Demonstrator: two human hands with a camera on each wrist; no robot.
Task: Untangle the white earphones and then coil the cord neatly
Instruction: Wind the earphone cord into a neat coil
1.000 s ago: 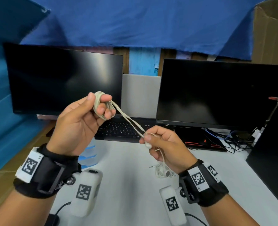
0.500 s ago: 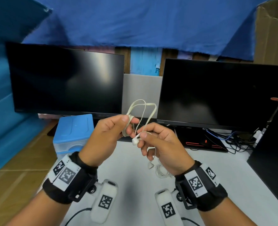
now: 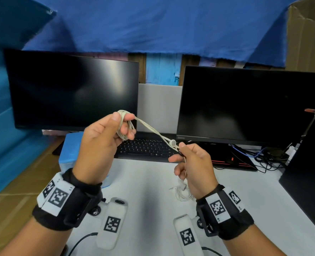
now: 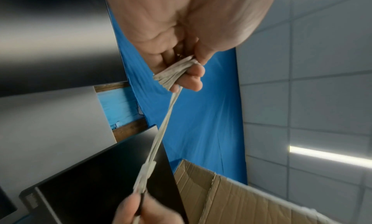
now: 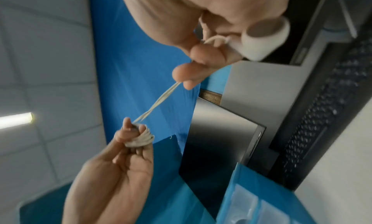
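Cord (image 3: pixel 151 129) now runs taut again: left hand (image 3: pixel 101 143) has lifted away gripping the coil (image 3: pixel 124 126), right hand (image 3: pixel 191 159) pinching strands; another wrap follows.

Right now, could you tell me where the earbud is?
In the head view, the earbud sits mid-air just above the right hand, before the keyboard.
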